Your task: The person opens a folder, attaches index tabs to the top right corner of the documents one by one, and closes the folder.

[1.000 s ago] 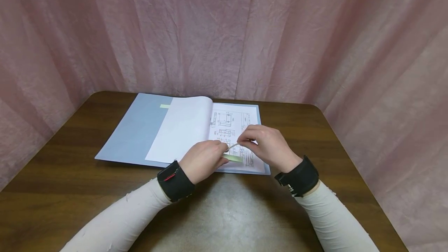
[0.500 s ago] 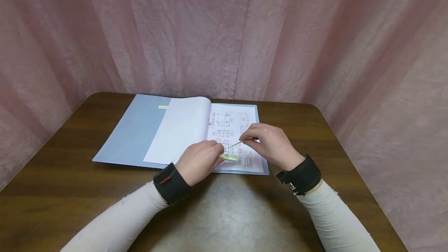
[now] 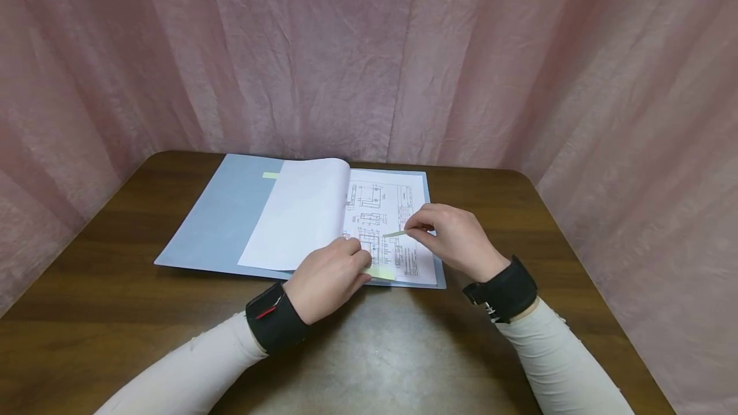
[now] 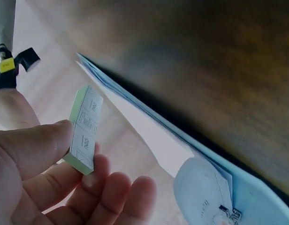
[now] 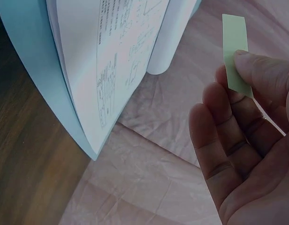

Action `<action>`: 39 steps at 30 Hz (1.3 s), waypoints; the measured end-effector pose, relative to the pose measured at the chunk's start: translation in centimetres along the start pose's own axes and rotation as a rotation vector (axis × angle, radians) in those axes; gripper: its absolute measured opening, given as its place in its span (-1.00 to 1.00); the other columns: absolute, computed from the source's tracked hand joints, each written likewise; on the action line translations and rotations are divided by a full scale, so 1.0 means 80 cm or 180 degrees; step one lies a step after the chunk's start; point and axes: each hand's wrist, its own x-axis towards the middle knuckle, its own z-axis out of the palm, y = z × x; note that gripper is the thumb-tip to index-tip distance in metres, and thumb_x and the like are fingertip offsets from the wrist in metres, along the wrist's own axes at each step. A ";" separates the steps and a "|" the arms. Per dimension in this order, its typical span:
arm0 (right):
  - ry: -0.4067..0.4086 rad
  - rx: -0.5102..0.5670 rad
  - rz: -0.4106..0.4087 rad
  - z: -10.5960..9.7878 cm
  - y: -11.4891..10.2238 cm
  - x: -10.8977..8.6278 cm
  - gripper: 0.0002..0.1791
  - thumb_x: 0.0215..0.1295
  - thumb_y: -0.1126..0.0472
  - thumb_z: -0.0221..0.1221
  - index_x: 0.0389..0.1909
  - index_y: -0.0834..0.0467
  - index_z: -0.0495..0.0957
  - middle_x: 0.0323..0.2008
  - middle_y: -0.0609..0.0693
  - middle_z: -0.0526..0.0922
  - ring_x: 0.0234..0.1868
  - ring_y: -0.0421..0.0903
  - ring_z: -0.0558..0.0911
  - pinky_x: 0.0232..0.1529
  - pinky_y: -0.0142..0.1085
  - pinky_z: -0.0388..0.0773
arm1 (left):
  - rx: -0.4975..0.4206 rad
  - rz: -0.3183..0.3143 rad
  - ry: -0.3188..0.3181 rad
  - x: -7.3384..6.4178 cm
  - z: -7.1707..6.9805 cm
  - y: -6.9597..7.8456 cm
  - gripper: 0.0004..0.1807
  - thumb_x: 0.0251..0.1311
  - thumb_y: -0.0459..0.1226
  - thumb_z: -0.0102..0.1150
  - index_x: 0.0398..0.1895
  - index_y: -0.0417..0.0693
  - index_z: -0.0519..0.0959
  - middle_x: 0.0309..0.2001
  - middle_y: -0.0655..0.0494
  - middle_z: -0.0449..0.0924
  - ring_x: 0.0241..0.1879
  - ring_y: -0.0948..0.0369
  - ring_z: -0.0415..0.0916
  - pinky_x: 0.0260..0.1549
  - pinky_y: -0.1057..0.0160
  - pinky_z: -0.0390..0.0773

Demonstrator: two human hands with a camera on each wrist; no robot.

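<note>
My left hand [image 3: 330, 279] pinches a pad of pale green sticky notes [image 4: 85, 131] between thumb and fingers, low over the folder's front edge. In the left wrist view the pad's printed backing faces the camera. My right hand [image 3: 452, 239] pinches a single green sticky strip [image 5: 236, 54] by one end, with the strip pointing left over the printed page [image 3: 415, 200]. That page carries technical drawings and lies in an open light blue folder [image 3: 213, 223]. A turned white sheet [image 3: 294, 210] curves over to the left, with a green sticky tab [image 3: 270, 175] sticking out from its left edge.
The folder lies on a dark brown wooden table [image 3: 115, 312]. Pink curtains [image 3: 346, 56] hang close behind the table and along its sides.
The strip in my right hand has come away from the pad as that hand moved right. My left hand has moved slightly down toward me with the pad.
</note>
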 end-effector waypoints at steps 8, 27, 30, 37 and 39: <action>-0.0041 0.0011 0.0026 0.000 0.000 0.001 -0.87 0.37 0.28 0.53 -0.20 -0.04 0.85 -0.27 -0.26 0.75 -0.20 -0.26 0.69 -0.12 -0.18 0.66 | -0.0002 0.0099 -0.0179 -0.015 -0.004 0.012 -0.79 0.32 -0.15 0.61 -0.15 0.00 0.76 -0.29 0.18 0.54 -0.29 0.21 0.45 -0.37 0.27 0.55; -0.0163 0.0040 0.0086 0.005 -0.005 0.003 -0.85 0.36 0.29 0.54 -0.16 -0.02 0.86 -0.26 -0.24 0.76 -0.19 -0.25 0.69 -0.10 -0.18 0.66 | 0.0121 0.0291 -0.0312 -0.023 0.005 0.014 -0.80 0.35 -0.16 0.58 -0.26 -0.01 0.72 -0.41 0.22 0.45 -0.39 0.22 0.41 -0.44 0.29 0.46; -0.0184 0.0041 0.0103 0.006 -0.006 0.003 -0.85 0.35 0.29 0.54 -0.15 -0.02 0.86 -0.26 -0.23 0.76 -0.20 -0.25 0.69 -0.10 -0.19 0.66 | 0.0142 0.0290 -0.0326 -0.025 0.004 0.014 -0.79 0.32 -0.16 0.60 -0.27 -0.01 0.71 -0.42 0.22 0.45 -0.40 0.22 0.42 -0.46 0.29 0.46; -0.0222 0.0042 0.0090 0.007 -0.006 0.003 -0.85 0.36 0.29 0.54 -0.15 -0.01 0.87 -0.26 -0.23 0.77 -0.22 -0.26 0.68 -0.12 -0.20 0.66 | 0.0206 0.0273 -0.0442 -0.026 0.007 0.013 -0.80 0.34 -0.16 0.58 -0.27 -0.02 0.72 -0.41 0.20 0.49 -0.40 0.21 0.43 -0.46 0.28 0.47; -0.0214 0.0047 0.0075 0.007 -0.006 0.003 -0.86 0.36 0.29 0.53 -0.15 -0.01 0.87 -0.25 -0.23 0.77 -0.22 -0.26 0.68 -0.12 -0.20 0.66 | 0.0237 0.0280 -0.0464 -0.027 0.007 0.014 -0.80 0.34 -0.16 0.58 -0.26 -0.03 0.72 -0.41 0.19 0.50 -0.39 0.21 0.44 -0.45 0.28 0.47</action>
